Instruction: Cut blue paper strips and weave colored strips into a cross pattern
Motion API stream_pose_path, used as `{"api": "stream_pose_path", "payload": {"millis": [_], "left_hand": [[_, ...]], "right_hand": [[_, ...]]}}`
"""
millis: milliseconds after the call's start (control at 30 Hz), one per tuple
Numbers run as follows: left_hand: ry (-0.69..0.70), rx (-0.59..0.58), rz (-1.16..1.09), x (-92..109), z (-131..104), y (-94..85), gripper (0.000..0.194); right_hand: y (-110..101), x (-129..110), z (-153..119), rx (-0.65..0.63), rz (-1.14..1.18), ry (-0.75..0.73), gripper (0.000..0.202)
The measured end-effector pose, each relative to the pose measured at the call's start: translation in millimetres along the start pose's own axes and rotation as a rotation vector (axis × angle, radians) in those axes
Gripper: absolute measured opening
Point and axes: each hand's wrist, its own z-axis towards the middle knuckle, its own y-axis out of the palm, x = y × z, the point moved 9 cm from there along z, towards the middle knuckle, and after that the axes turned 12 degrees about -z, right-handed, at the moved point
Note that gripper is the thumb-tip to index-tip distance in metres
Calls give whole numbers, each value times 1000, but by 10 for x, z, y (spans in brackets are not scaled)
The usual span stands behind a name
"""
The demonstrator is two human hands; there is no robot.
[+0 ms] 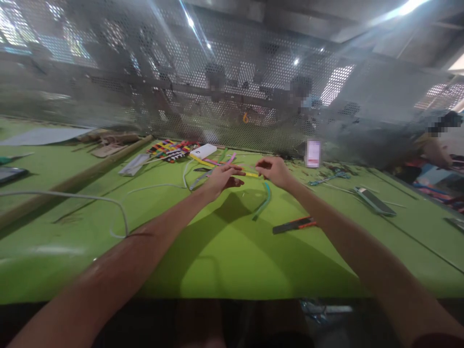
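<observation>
A narrow yellow strip spans the gap between my hands, just above the green tabletop. My right hand is closed in a pinch at the strip's right end. At its other side, my left hand has its fingers stretched out and the thumb apart from them. The strip passes by those fingertips, and whether they touch it is unclear. Just below my hands lies a curved blue-green strip. A dark cutter-like tool with an orange edge rests by my right forearm, which covers one end of it.
Behind my left hand are a colourful woven piece, a white phone-like device and loose strips. A bamboo pole and grey cable cross the left side. A lit phone leans against the perforated metal screen.
</observation>
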Motion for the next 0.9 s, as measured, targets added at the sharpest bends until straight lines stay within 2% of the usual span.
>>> {"api": "stream_pose_path", "payload": {"millis": [200, 333, 533, 600, 800, 900], "left_hand": [[15, 85, 73, -7, 63, -183, 15], [10, 94, 103, -24, 59, -197, 15], [33, 86, 199, -6, 54, -191, 14], [51, 75, 234, 11, 63, -184, 17], [107, 85, 334, 73, 72, -182, 36], [118, 75, 375, 89, 65, -175, 39]], "right_hand": [[-383, 919, 358, 84, -157, 221, 19], [-316, 1288, 534, 76, -327, 286, 22], [-66, 1455, 681, 44, -472, 293, 26], [-97, 1478, 706, 45, -499, 298, 27], [-384, 1455, 798, 88, -547, 261, 26], [-410, 1386, 850, 102, -573, 215, 25]]}}
